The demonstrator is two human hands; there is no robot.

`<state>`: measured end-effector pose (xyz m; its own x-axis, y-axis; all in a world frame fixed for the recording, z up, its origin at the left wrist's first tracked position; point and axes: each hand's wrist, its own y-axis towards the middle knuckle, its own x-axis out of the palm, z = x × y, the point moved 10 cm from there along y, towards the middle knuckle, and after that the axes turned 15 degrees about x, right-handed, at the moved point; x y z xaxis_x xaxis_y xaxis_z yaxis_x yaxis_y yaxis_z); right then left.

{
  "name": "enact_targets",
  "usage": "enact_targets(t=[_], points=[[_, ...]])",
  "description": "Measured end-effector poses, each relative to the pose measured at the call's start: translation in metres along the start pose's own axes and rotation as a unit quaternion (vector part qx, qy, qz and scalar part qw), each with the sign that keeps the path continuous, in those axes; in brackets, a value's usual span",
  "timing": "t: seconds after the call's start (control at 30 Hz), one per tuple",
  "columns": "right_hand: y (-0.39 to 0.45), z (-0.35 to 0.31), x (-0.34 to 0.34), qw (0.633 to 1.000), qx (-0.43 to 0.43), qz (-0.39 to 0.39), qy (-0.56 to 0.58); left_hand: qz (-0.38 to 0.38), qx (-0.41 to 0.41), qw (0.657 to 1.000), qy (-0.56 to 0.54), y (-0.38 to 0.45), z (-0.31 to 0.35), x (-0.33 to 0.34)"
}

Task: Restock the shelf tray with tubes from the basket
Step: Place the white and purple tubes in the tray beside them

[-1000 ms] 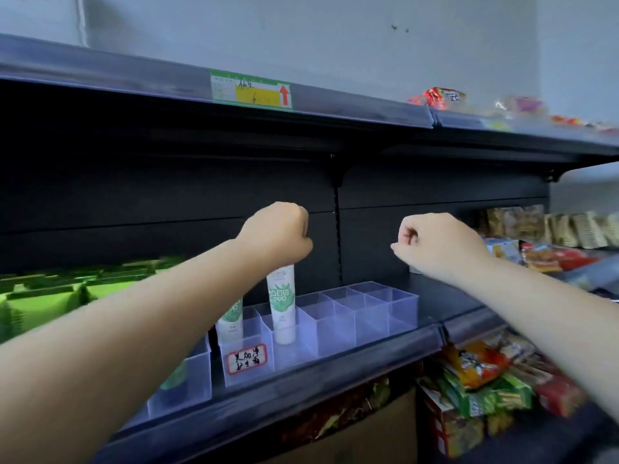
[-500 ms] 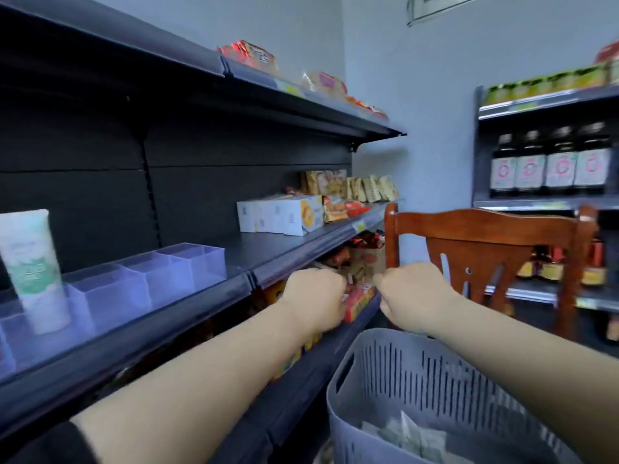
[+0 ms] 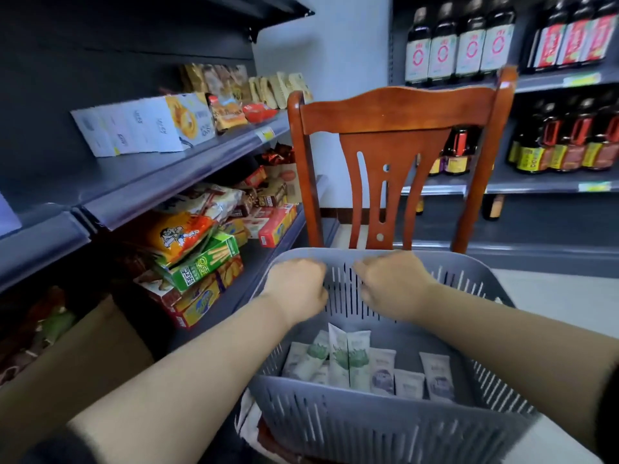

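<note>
A grey slotted basket (image 3: 368, 426) stands on a chair seat in front of me. Several white tubes (image 3: 341, 360) with green or purple prints lie on its bottom. My left hand (image 3: 294, 289) and my right hand (image 3: 392, 283) hover side by side over the far half of the basket, above the tubes. Both have their fingers curled under, and neither holds anything. Only a pale corner of the clear shelf tray (image 3: 5, 214) shows at the far left edge.
A brown wooden chair (image 3: 395, 118) rises behind the basket. The dark shelf (image 3: 140, 192) on the left carries white boxes (image 3: 140, 125) and snack packs, with more snacks (image 3: 197, 259) below. Sauce bottles (image 3: 459, 45) fill the shelves at the right.
My left hand let go of a tube standing in the shelf tray. My view swung right and down, from the tray to the basket. Both hands came down over the basket.
</note>
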<state>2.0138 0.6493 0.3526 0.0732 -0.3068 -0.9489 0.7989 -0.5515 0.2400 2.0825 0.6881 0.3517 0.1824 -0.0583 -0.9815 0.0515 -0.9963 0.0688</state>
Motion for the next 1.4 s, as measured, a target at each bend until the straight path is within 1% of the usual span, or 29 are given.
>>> enact_targets(t=[0.1, 0.2, 0.27, 0.33, 0.43, 0.5, 0.6, 0.67, 0.77, 0.87, 0.9, 0.97, 1.03, 1.1, 1.13, 1.17, 1.3, 1.4], points=[[0.008, 0.008, 0.041, 0.995, 0.05, -0.059, 0.056, -0.053, 0.006, 0.998, -0.032, 0.022, 0.0, 0.033], [0.015, 0.008, 0.087, 0.978, 0.093, -0.142, 0.125, -0.105, 0.014, 0.992, -0.065, 0.049, 0.0, 0.06], [0.02, 0.008, 0.117, 0.957, 0.129, -0.197, 0.171, -0.134, 0.011, 0.986, -0.102, 0.066, 0.0, 0.08], [0.024, 0.01, 0.148, 0.924, 0.173, -0.243, 0.241, -0.153, 0.008, 0.981, -0.121, 0.077, 0.0, 0.103], [0.022, 0.013, 0.191, 0.885, 0.221, -0.286, 0.294, -0.147, -0.001, 0.978, -0.146, 0.081, -0.005, 0.143], [0.016, 0.014, 0.212, 0.865, 0.249, -0.289, 0.326, -0.154, -0.024, 0.969, -0.193, 0.078, -0.011, 0.172], [0.013, 0.015, 0.228, 0.843, 0.288, -0.245, 0.382, -0.178, -0.076, 0.942, -0.272, 0.075, -0.016, 0.204], [0.01, 0.017, 0.238, 0.832, 0.312, -0.237, 0.392, -0.185, -0.096, 0.931, -0.301, 0.076, -0.014, 0.214], [0.002, 0.016, 0.25, 0.826, 0.33, -0.269, 0.369, -0.22, -0.093, 0.925, -0.296, 0.073, -0.005, 0.23], [-0.007, 0.015, 0.26, 0.797, 0.358, -0.29, 0.391, -0.257, -0.088, 0.917, -0.293, 0.068, 0.005, 0.243], [-0.009, 0.014, 0.261, 0.788, 0.368, -0.294, 0.398, -0.259, -0.093, 0.918, -0.284, 0.068, 0.005, 0.243], [-0.011, 0.013, 0.264, 0.767, 0.385, -0.297, 0.419, -0.235, -0.095, 0.93, -0.268, 0.07, 0.002, 0.237], [-0.013, 0.016, 0.266, 0.729, 0.413, -0.292, 0.461, -0.237, -0.103, 0.933, -0.251, 0.068, -0.003, 0.236], [-0.018, 0.019, 0.271, 0.671, 0.445, -0.292, 0.517, -0.269, -0.115, 0.925, -0.243, 0.061, -0.004, 0.241], [-0.02, 0.02, 0.273, 0.649, 0.455, -0.294, 0.534, -0.273, -0.123, 0.92, -0.253, 0.06, -0.004, 0.243], [-0.022, 0.02, 0.276, 0.64, 0.461, -0.296, 0.539, -0.27, -0.129, 0.917, -0.265, 0.061, -0.003, 0.244], [-0.021, 0.012, 0.276, 0.642, 0.442, -0.3, 0.549, -0.268, -0.137, 0.91, -0.285, 0.061, -0.002, 0.245], [-0.018, 0.009, 0.276, 0.668, 0.423, -0.309, 0.528, -0.273, -0.115, 0.902, -0.315, 0.061, 0.005, 0.249]])
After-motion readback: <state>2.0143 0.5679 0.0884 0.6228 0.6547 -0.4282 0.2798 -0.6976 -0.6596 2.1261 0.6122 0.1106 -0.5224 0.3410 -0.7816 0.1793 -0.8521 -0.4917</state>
